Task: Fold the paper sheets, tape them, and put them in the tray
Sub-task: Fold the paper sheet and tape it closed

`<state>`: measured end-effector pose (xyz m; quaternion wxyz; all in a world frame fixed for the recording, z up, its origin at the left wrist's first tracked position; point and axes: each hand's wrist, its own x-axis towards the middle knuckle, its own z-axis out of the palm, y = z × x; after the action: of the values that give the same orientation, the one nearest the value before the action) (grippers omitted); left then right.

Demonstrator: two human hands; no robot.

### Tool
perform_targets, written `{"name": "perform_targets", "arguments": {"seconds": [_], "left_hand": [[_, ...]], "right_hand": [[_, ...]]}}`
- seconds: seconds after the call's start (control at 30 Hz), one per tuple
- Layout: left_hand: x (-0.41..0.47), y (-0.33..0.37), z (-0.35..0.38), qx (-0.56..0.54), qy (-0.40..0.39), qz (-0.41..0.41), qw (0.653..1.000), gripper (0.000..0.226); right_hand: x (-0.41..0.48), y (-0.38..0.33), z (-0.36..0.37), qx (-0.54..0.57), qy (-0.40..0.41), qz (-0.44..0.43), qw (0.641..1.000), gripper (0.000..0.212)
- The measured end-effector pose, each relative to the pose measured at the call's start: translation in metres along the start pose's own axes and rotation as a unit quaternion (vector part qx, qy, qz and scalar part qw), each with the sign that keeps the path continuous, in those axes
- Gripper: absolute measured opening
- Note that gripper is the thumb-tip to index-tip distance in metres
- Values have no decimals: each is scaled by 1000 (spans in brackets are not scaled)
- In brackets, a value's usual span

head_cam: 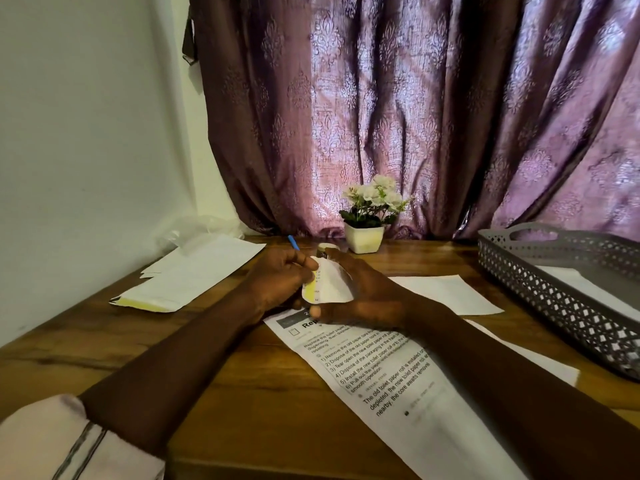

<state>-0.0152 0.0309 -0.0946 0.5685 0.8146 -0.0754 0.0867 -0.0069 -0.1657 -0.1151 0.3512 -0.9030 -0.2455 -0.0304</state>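
Wooden table (242, 393) fills the lower view, with a white wall (86, 133) at ten o'clock and a purple patterned curtain (415, 98) across twelve to two.

At nine o'clock from the hands lies a loose stack of papers (194, 275), a yellow edge showing at its near corner. A crumpled clear plastic bag (194, 230) sits just behind it against the wall. A pale sleeve (52, 441) shows at seven o'clock.

The left hand (280, 282) is curled on the left edge of a small folded paper (327, 285), thumb and fingers pinching it. The right hand (367, 299) grips the same piece from the right, fingers behind it and thumb under its lower edge. The folded paper is held between both hands, near the middle of the table.

At twelve o'clock from the hands, a blue pen (293, 242) and a tape roll (325, 249) peek out behind the fingers, and a white pot of white flowers (363, 233) stands by the curtain.

A printed sheet (381, 368) lies under the right forearm and runs toward five o'clock. A blank sheet (450, 292) lies at three o'clock of the hands.

At the far right, three o'clock, a grey lattice tray (519, 282) rests on the table with a white sheet (585, 289) inside it.
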Motion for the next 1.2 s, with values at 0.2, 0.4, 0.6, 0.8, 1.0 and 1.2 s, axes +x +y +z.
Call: {"name": "perform_targets", "arguments": {"seconds": [0.2, 0.4, 0.6, 0.8, 1.0, 1.2], "left_hand": [[0, -4, -6, 200, 12, 98, 975, 13], [-4, 3, -1, 218, 45, 49, 974, 58], [-6, 0, 6, 301, 81, 107, 944, 41], [0, -4, 8, 263, 75, 84, 958, 31], [-2, 1, 10, 115, 33, 80, 990, 12], [-5, 6, 7, -117, -10, -6, 993, 18]], "right_hand": [[-1, -2, -9, -221, 85, -54, 970, 118], [-1, -3, -1, -233, 85, -38, 968, 119], [0, -8, 4, -280, 34, 0, 959, 121], [0, -12, 6, -273, 0, 31, 962, 114], [-1, -14, 8, -251, 0, 39, 967, 117], [-3, -11, -4, -209, 53, -7, 976, 120]]}}
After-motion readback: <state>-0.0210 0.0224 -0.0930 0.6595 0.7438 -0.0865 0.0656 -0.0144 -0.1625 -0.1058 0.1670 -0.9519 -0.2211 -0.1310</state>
